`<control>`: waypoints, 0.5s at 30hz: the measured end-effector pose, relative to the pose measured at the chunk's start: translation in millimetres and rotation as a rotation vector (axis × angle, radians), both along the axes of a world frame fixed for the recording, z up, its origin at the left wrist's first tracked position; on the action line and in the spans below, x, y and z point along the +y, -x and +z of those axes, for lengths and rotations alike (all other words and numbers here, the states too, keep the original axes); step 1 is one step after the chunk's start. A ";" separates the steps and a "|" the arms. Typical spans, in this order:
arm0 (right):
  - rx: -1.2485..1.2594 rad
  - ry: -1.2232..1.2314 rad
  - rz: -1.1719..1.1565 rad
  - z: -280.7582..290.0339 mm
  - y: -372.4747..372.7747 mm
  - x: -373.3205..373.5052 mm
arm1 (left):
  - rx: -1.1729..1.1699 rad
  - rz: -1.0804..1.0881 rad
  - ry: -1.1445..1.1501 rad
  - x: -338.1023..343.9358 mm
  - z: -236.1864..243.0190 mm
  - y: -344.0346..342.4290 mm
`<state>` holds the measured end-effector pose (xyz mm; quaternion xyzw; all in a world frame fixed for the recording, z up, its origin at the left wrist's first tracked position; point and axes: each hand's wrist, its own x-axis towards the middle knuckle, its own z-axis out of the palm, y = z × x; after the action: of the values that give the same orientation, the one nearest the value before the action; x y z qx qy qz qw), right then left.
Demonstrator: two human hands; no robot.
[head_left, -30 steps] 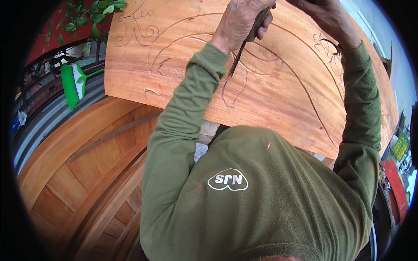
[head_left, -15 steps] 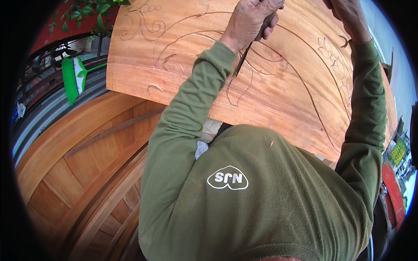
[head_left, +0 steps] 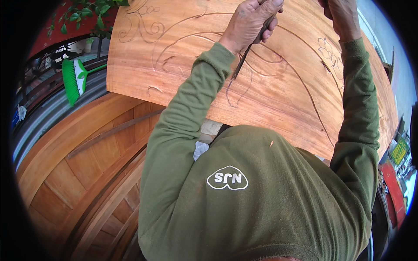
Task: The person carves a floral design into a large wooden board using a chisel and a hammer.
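A broad wooden panel lies under my hands, with curved grooves cut into it and pencilled scrolls and flowers drawn on it. Around a slim dark metal carving chisel my left hand is closed. The chisel slants down toward me, its lower end at the panel, near a pencilled leaf outline. My right hand is raised at the upper right, above the panel. Its fingers look curled, but the picture's top edge cuts them off, hiding whatever they hold.
On the left, a green and white broom head rests by corrugated metal sheeting. Below it lie large curved wooden frames with panels. Leafy branches hang at the upper left. A red board stands at the far right.
My right hand and forearm have shifted left, toward the chisel. My left hand and the chisel have stayed nearly in place.
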<state>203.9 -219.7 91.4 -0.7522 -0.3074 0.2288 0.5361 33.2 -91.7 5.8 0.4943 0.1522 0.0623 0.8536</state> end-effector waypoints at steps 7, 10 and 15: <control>-0.156 0.058 0.327 -26.6 -7.7 -10.7 | 0.004 -0.036 -0.017 1.1 1.1 7.4; -0.066 0.102 0.091 -8.2 -14.1 -3.3 | 0.045 -0.048 -0.002 -0.7 -0.4 1.9; -0.063 -0.032 0.396 -77.7 9.5 -27.7 | 0.078 -0.071 -0.035 -0.5 1.4 7.0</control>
<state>194.5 -247.3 13.7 -0.6752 -0.4696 0.3011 0.4825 26.2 -92.2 7.3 0.5165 0.1663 0.0154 0.8399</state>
